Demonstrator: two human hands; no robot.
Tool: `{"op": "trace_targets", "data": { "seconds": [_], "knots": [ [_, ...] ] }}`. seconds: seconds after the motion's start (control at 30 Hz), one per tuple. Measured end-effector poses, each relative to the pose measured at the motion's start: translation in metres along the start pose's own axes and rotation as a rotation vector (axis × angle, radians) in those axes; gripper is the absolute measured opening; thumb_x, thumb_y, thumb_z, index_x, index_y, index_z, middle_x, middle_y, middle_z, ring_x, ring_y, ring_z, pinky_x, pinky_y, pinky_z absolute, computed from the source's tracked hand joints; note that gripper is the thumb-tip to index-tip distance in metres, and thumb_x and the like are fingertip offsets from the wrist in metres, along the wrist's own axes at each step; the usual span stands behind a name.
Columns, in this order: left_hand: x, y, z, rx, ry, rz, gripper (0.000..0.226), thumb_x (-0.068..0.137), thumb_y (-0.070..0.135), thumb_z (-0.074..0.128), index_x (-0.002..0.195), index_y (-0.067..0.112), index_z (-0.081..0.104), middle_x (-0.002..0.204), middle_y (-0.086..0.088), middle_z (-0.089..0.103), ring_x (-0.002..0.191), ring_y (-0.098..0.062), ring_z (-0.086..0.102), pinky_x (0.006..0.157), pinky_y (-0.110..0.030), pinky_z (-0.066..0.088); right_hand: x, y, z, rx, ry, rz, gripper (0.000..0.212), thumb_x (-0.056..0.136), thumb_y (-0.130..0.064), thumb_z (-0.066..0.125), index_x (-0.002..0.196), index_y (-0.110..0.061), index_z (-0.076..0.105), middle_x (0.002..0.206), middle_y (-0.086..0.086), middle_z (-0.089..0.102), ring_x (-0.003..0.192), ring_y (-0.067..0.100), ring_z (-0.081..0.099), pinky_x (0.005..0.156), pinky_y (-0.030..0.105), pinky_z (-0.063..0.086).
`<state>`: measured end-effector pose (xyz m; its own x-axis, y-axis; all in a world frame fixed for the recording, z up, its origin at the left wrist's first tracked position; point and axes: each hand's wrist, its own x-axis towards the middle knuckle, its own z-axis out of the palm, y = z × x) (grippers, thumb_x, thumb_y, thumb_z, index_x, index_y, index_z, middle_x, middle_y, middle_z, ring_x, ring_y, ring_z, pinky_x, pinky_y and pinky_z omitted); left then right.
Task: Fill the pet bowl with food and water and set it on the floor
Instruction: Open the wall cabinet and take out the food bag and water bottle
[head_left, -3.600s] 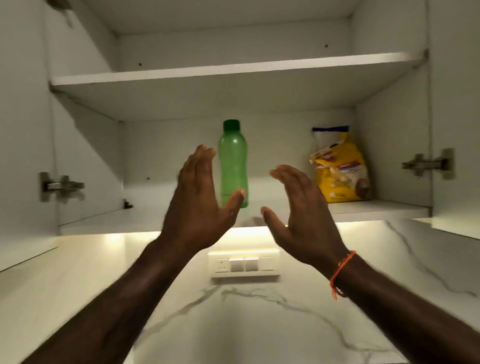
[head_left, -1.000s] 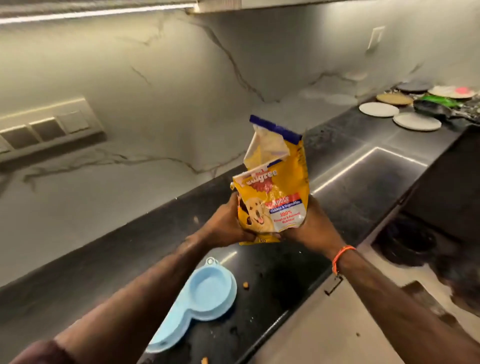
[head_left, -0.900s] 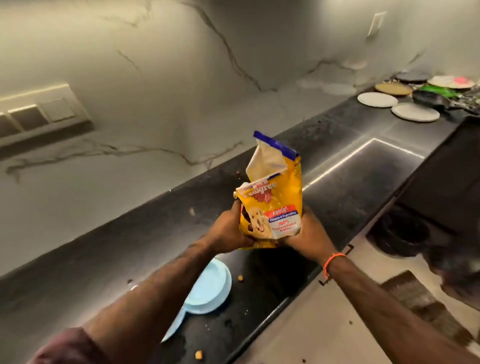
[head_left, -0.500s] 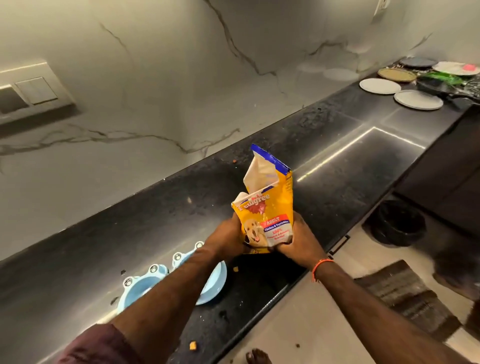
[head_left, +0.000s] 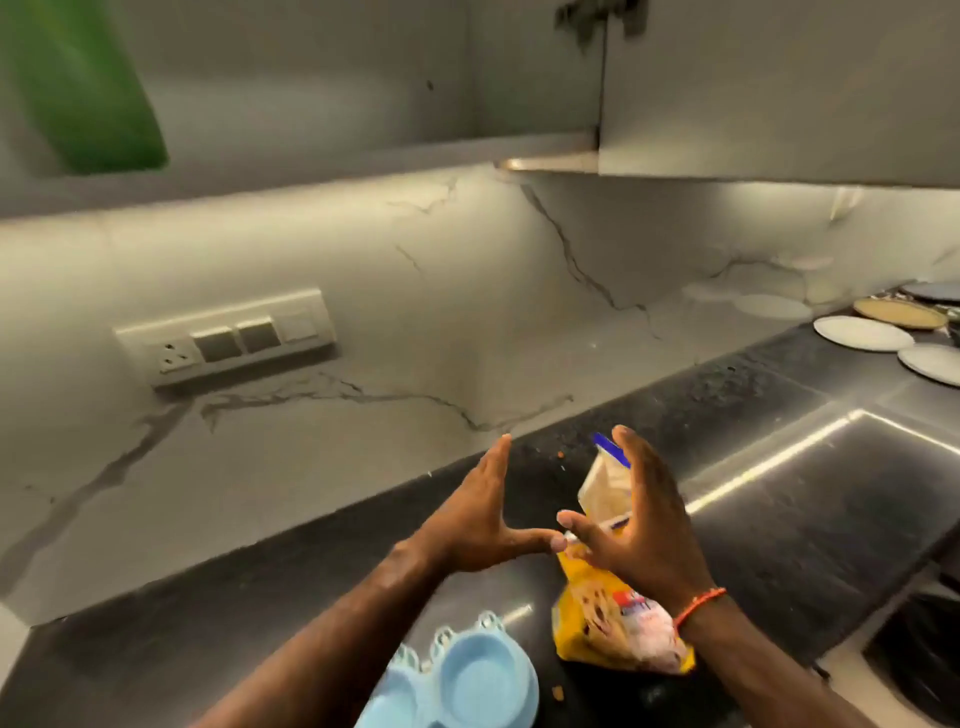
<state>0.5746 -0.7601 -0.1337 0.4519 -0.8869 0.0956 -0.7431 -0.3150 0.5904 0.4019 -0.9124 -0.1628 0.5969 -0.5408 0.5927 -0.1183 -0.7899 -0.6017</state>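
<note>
Black counter (head_left: 769, 525) under a marble wall. Yellow pet-food bag (head_left: 613, 631) standing at 5 o'clock, top open, contents unseen. Blue double pet bowl (head_left: 470, 680) at 6 o'clock, visible cup holding nothing. Green bottle (head_left: 83, 88) on the cupboard shelf at 10 o'clock. Left hand (head_left: 485, 525) and right hand (head_left: 636, 525): fingers spread, grasping nothing, above the bag.

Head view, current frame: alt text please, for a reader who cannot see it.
Both bare hands, left hand and right hand, are raised open above a black counter, holding nothing. Behind the right hand, a yellow pet food bag stands on the counter beside a light blue double pet bowl. A blurred green bottle stands in the cabinet above.
</note>
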Motion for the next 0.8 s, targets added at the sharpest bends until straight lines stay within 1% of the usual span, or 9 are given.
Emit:
{"op": "trace_targets", "data": {
  "seconds": [0.17, 0.3, 0.37, 0.4, 0.5, 0.57, 0.67, 0.77, 0.8],
  "knots": [
    [-0.013, 0.030, -0.103, 0.176, 0.360, 0.145, 0.125, 0.074, 0.082, 0.064, 0.163, 0.025, -0.004, 0.172, 0.007, -0.002, 0.157, -0.009, 0.001, 0.127, -0.029, 0.011, 0.082, -0.082, -0.003, 0.123, 0.059, -0.211, 0.101, 0.076, -0.069, 0.070, 0.155, -0.021, 0.030, 0.154, -0.001, 0.040, 0.137, 0.016, 0.047, 0.105, 0.047, 0.048],
    [-0.040, 0.057, -0.193, 0.290, 0.612, 0.214, 0.115, 0.080, 0.079, 0.061, 0.163, 0.029, 0.000, 0.172, 0.008, 0.002, 0.155, -0.008, 0.006, 0.125, -0.030, 0.014, 0.142, -0.163, -0.018, 0.198, 0.086, -0.360, 0.101, 0.075, -0.072, 0.069, 0.155, -0.026, 0.028, 0.152, -0.004, 0.040, 0.124, 0.009, 0.051, 0.091, 0.033, 0.050],
    [-0.056, 0.069, -0.236, 0.313, 0.706, 0.243, 0.108, 0.081, 0.074, 0.065, 0.162, 0.029, 0.009, 0.170, 0.007, 0.014, 0.153, -0.013, 0.023, 0.123, -0.039, 0.031, 0.166, -0.203, -0.022, 0.212, 0.108, -0.438, 0.099, 0.076, -0.072, 0.067, 0.155, -0.026, 0.028, 0.153, -0.004, 0.039, 0.123, 0.006, 0.050, 0.093, 0.030, 0.047],
    [-0.063, 0.075, -0.254, 0.319, 0.746, 0.261, 0.105, 0.082, 0.070, 0.068, 0.161, 0.028, 0.014, 0.168, 0.006, 0.021, 0.148, -0.013, 0.034, 0.117, -0.040, 0.041, 0.177, -0.221, -0.024, 0.225, 0.118, -0.472, 0.098, 0.077, -0.071, 0.067, 0.155, -0.025, 0.028, 0.153, -0.005, 0.039, 0.123, 0.005, 0.049, 0.095, 0.029, 0.046],
    [-0.083, 0.087, -0.308, 0.340, 0.874, 0.259, 0.097, 0.082, 0.057, 0.076, 0.158, 0.024, 0.025, 0.158, 0.006, 0.035, 0.128, -0.003, 0.048, 0.101, -0.030, 0.052, 0.208, -0.278, -0.025, 0.296, 0.113, -0.544, 0.092, 0.082, -0.067, 0.069, 0.155, -0.028, 0.028, 0.155, -0.008, 0.038, 0.127, 0.008, 0.049, 0.099, 0.026, 0.043],
    [-0.092, 0.087, -0.344, 0.371, 0.916, 0.204, 0.099, 0.080, 0.058, 0.078, 0.157, 0.026, 0.024, 0.159, 0.006, 0.032, 0.130, -0.006, 0.045, 0.103, -0.032, 0.051, 0.227, -0.311, -0.020, 0.307, 0.070, -0.568, 0.093, 0.083, -0.064, 0.070, 0.156, -0.028, 0.026, 0.157, -0.006, 0.036, 0.132, 0.013, 0.048, 0.103, 0.033, 0.045],
    [-0.102, 0.074, -0.393, 0.438, 0.920, 0.041, 0.118, 0.072, 0.069, 0.078, 0.159, 0.024, 0.013, 0.166, 0.005, 0.016, 0.146, -0.020, 0.034, 0.116, -0.041, 0.040, 0.263, -0.357, -0.002, 0.229, -0.028, -0.576, 0.099, 0.081, -0.064, 0.071, 0.158, -0.025, 0.022, 0.157, 0.000, 0.038, 0.134, 0.019, 0.049, 0.106, 0.042, 0.047],
    [-0.108, 0.059, -0.427, 0.473, 0.878, -0.090, 0.135, 0.067, 0.064, 0.085, 0.162, 0.014, 0.002, 0.169, -0.005, 0.004, 0.153, -0.024, 0.018, 0.117, -0.027, 0.021, 0.305, -0.396, 0.028, 0.186, -0.223, -0.499, 0.114, 0.076, -0.059, 0.080, 0.160, -0.020, 0.014, 0.160, 0.008, 0.036, 0.140, 0.024, 0.045, 0.113, 0.039, 0.041],
    [-0.108, 0.054, -0.435, 0.464, 0.859, -0.131, 0.141, 0.065, 0.064, 0.086, 0.162, 0.014, -0.004, 0.170, -0.005, -0.002, 0.155, -0.024, 0.012, 0.118, -0.028, 0.018, 0.319, -0.408, 0.039, 0.184, -0.289, -0.466, 0.120, 0.073, -0.057, 0.083, 0.161, -0.017, 0.011, 0.161, 0.011, 0.032, 0.144, 0.026, 0.040, 0.116, 0.039, 0.037]
  ]
}}
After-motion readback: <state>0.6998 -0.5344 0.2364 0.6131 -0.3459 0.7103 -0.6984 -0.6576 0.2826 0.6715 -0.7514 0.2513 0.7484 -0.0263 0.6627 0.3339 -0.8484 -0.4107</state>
